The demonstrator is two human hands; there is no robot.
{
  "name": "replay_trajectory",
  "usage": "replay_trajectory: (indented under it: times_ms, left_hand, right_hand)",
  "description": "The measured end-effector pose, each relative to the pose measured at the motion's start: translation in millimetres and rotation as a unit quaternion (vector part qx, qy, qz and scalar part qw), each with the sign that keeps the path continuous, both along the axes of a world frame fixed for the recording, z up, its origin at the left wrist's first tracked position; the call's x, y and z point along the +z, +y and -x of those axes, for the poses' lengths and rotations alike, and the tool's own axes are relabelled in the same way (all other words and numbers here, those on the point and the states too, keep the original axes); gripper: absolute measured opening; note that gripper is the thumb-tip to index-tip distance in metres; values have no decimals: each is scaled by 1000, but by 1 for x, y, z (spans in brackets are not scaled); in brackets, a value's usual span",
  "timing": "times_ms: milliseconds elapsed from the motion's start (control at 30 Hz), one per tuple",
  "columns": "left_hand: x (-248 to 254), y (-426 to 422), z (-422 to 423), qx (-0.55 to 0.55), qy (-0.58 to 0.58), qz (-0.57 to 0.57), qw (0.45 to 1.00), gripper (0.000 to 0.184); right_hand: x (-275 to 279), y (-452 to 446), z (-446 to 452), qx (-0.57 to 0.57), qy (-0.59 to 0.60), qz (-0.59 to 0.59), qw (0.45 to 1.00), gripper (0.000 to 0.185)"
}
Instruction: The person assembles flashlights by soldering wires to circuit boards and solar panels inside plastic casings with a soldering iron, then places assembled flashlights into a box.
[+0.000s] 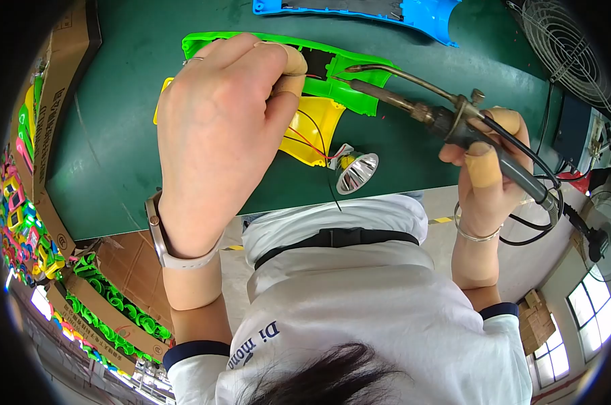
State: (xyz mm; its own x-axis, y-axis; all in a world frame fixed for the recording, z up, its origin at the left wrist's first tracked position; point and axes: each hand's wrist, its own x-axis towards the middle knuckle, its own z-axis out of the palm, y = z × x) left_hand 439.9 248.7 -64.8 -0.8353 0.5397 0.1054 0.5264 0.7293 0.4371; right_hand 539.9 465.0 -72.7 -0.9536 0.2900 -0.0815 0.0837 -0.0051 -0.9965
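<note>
My left hand (pixel 228 101) is closed in a pinch over a green plastic housing half (pixel 356 100). A thin reddish wire (pixel 313 75) shows at its taped fingertips. My right hand (pixel 488 165) grips a soldering iron (pixel 447 125) with a thin metal feed tube (pixel 403 73) beside it. The iron's tip is close to the wire over the green housing; contact cannot be made out. Partly under my left hand lies a yellow housing part (pixel 329 115). Red and black wires run across it to a silver reflector lamp (pixel 357 173) near the table's front edge.
A blue housing half (pixel 430 17) lies at the far edge of the green table (pixel 130 67). A wire-guarded fan (pixel 569 47) and a dark box (pixel 572 128) stand at right, with black cables nearby. Cartons (pixel 62 101) and colourful plastic parts (pixel 29 229) fill the left side.
</note>
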Motion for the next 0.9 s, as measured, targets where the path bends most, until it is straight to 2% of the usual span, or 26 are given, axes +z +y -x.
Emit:
replay_trajectory:
  times_ms: [67, 167, 267, 367, 667, 900]
  left_hand:
    - [-1, 0, 0, -3, 3, -12, 1000, 9]
    - [-1, 1, 0, -6, 5, -16, 1000, 9]
    - [-1, 1, 0, -10, 8, -14, 1000, 9]
    - [-1, 2, 0, -7, 4, -16, 1000, 9]
    - [-1, 2, 0, -4, 11, -9, 1000, 9]
    - [-1, 2, 0, -6, 15, -8, 1000, 9]
  right_hand:
    - [2, -5, 2, 6, -19, -30, 999, 39]
    - [6, -11, 5, 5, -33, -8, 999, 27]
    - [6, -11, 7, 25, -31, -35, 999, 25]
    - [4, -13, 8, 16, -24, -11, 1000, 24]
    - [10, -17, 7, 3, -59, -35, 998, 24]
    - [10, -20, 2, -24, -38, 6, 999, 27]
